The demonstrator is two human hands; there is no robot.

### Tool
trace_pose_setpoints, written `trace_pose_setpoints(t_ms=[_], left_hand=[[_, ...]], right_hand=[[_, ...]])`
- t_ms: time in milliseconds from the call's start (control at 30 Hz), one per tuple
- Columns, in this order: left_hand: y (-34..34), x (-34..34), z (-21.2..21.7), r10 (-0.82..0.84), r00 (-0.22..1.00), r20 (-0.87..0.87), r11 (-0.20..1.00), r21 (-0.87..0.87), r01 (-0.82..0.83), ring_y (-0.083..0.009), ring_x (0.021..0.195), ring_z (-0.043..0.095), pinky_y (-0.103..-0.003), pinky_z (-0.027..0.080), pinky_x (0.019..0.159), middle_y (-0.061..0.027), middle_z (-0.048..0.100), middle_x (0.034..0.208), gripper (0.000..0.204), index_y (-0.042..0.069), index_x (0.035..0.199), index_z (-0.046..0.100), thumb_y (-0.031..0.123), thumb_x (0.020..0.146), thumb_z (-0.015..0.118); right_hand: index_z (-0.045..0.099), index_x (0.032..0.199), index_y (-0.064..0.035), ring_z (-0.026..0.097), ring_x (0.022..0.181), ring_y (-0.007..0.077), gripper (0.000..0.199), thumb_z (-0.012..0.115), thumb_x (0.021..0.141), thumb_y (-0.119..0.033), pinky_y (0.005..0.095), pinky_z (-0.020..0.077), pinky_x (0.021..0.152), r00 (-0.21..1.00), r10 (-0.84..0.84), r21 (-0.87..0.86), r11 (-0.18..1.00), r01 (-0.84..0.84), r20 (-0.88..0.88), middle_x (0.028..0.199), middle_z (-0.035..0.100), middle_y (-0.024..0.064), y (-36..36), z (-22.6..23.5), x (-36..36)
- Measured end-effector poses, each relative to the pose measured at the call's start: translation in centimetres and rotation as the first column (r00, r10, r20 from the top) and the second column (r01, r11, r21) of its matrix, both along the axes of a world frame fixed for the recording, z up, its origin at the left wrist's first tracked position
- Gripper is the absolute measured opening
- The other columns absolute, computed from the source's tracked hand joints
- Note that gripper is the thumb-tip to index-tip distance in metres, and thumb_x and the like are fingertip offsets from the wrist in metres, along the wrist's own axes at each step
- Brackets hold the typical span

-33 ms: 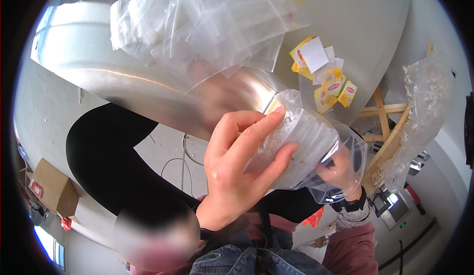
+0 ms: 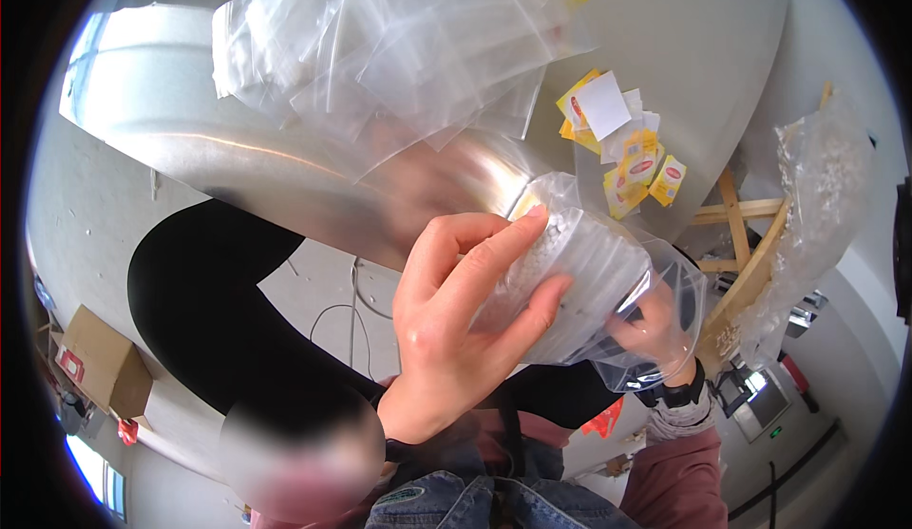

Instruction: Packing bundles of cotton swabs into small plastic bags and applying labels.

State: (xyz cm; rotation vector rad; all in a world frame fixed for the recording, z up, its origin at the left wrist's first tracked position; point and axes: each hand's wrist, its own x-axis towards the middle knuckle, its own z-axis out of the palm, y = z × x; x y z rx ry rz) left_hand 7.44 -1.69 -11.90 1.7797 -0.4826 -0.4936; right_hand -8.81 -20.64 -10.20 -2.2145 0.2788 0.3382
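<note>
Above my lap is a clear plastic bag (image 2: 679, 292) with a stack of packets of small white pellets (image 2: 594, 273) in it. My left hand (image 2: 456, 311) grips the near side of the packets, thumb and fingers bent around them. At the bag's right end, my right hand (image 2: 655, 325) shows through the clear film, its fingers curled on the bag. I cannot tell whether this hand is inside the bag or behind it. The bundle hides some of its fingers.
Flat clear bags (image 2: 399, 54) lie piled on the shiny metal table (image 2: 275, 163). Yellow and white cards (image 2: 632, 144) are scattered at its right. Further right, a large bag of white pieces (image 2: 822, 178) hangs by a wooden frame (image 2: 741, 211). A cardboard box (image 2: 100, 358) stands on the left.
</note>
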Motion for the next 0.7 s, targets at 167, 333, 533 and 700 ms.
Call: trace_pose_setpoints(t_ms=[167, 333, 533, 700], left_hand=[[-0.31, 0.1, 0.6, 0.004, 0.999, -0.046, 0.999, 0.048, -0.002, -0.0234, 0.08, 0.06, -0.033, 0.05, 0.065, -0.0095, 0.061, 0.093, 0.048, 0.002, 0.111, 0.07, 0.003, 0.065, 0.083], [-0.3, 0.11, 0.68, 0.01, 0.999, -0.046, 0.999, 0.045, -0.008, -0.0236, 0.081, 0.06, -0.033, 0.05, 0.067, -0.01, 0.063, 0.094, 0.046, 0.002, 0.109, 0.07, 0.003, 0.065, 0.083], [0.01, -0.23, 0.3, 0.034, 0.999, -0.023, 0.999, 0.0, -0.034, -0.0147, 0.079, 0.058, -0.025, 0.046, 0.061, -0.011, 0.066, 0.102, 0.047, 0.0, 0.112, 0.069, 0.002, 0.067, 0.085], [0.23, -0.13, 0.41, 0.016, 1.0, 0.012, 1.0, 0.013, -0.016, -0.0159, 0.082, 0.061, -0.024, 0.046, 0.061, -0.0111, 0.067, 0.102, 0.045, 0.0, 0.11, 0.071, 0.004, 0.067, 0.086]], right_hand=[[0.058, 0.126, 0.0, 0.055, 0.119, 0.0417, 0.058, 0.079, 0.073, -0.007, 0.0442, 0.0463, 0.099, 1.0, 0.007, 0.016, 1.0, -0.007, -0.009, 0.132, 0.056, 0.0217, -0.02, 0.01, 0.19], [0.056, 0.128, -0.0004, 0.055, 0.12, 0.0414, 0.06, 0.079, 0.073, -0.007, 0.0443, 0.0457, 0.099, 1.0, 0.009, 0.017, 1.0, -0.009, -0.011, 0.133, 0.055, 0.0213, 0.06, -0.01, 0.04], [0.056, 0.128, 0.0009, 0.055, 0.119, 0.0426, 0.06, 0.079, 0.073, -0.008, 0.0451, 0.0455, 0.099, 0.999, 0.001, 0.016, 1.0, -0.001, -0.033, 0.132, 0.055, 0.0231, 0.1, -0.09, -0.2], [0.055, 0.128, 0.0016, 0.054, 0.119, 0.0437, 0.06, 0.079, 0.073, -0.009, 0.0461, 0.0446, 0.1, 0.999, -0.004, 0.022, 1.0, 0.005, -0.05, 0.131, 0.055, 0.0236, 0.06, -0.18, -0.35]])
